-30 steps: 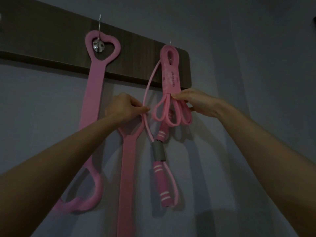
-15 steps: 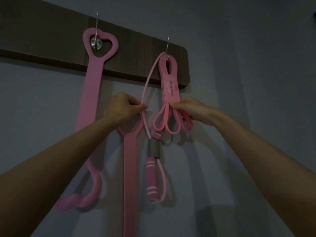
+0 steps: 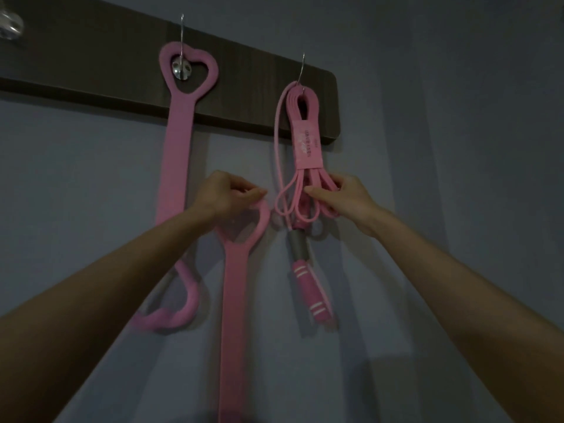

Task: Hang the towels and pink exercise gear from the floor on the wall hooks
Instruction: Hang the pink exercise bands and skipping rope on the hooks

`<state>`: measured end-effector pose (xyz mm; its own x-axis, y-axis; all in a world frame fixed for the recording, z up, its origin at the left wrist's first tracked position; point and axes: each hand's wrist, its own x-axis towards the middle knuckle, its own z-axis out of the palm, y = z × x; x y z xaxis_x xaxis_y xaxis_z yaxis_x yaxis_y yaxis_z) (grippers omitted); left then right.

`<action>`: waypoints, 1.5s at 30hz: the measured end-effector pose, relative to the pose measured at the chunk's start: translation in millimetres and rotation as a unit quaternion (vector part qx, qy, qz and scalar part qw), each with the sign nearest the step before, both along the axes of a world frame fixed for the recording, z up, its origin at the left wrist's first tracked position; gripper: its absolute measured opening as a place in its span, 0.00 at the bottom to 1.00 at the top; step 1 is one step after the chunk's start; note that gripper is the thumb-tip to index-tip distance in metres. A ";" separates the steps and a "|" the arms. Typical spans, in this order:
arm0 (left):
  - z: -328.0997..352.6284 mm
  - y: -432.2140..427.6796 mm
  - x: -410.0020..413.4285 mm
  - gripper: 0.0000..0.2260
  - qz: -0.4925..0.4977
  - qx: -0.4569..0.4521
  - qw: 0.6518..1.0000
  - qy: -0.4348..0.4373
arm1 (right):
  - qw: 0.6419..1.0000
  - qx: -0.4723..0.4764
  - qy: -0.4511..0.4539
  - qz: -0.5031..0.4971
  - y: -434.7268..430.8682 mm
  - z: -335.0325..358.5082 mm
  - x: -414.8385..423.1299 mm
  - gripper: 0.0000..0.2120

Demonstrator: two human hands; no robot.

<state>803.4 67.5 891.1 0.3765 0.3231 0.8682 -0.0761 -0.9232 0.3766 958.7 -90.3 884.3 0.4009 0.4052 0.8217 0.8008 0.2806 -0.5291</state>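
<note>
Pink cord (image 3: 277,154) now released by left hand (image 3: 224,193).

Pink gear on the hooks

We see a pink strap (image 3: 178,141) hanging by its heart-shaped loop from the left hook (image 3: 182,67), its lower heart loop curling near the wall. A second heart-ended strap (image 3: 233,300) hangs lower, between them. From the right hook (image 3: 302,75) hangs a bundled pink jump rope (image 3: 306,148), its striped handle (image 3: 308,288) dangling below.
</note>
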 end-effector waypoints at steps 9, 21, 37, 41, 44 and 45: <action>-25.7 -47.8 -59.2 0.11 -0.074 0.005 0.996 0.051 | 0.985 0.066 0.043 -0.154 -18.5 -40.3 -34.1 0.27; -39.9 -91.1 -140.5 0.14 -0.143 -0.097 0.981 0.084 | 0.994 -0.062 0.016 0.086 -48.1 -68.3 -156.0 0.12; -59.0 -79.7 -226.3 0.06 -0.138 -0.227 0.962 -0.067 | 0.985 -0.036 0.001 0.171 -18.7 -27.8 -200.6 0.08; -43.7 -76.7 -237.3 0.05 -0.118 -0.220 0.965 -0.077 | 0.980 -0.022 0.006 0.196 -5.4 -15.7 -209.6 0.03; -18.1 -73.0 -235.0 0.06 -0.121 -0.207 0.967 -0.084 | 0.969 0.024 0.062 0.237 3.1 -0.1 -215.3 0.09; -7.6 -70.2 -233.2 0.07 -0.123 -0.201 0.968 -0.088 | 0.969 0.037 0.067 0.237 5.9 6.5 -216.8 0.10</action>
<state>570.2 -2.7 883.5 0.3426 0.5674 0.7487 -0.3705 -0.6508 0.6627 741.9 -84.4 890.8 0.2891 0.5108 0.8097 0.4993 0.6412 -0.5827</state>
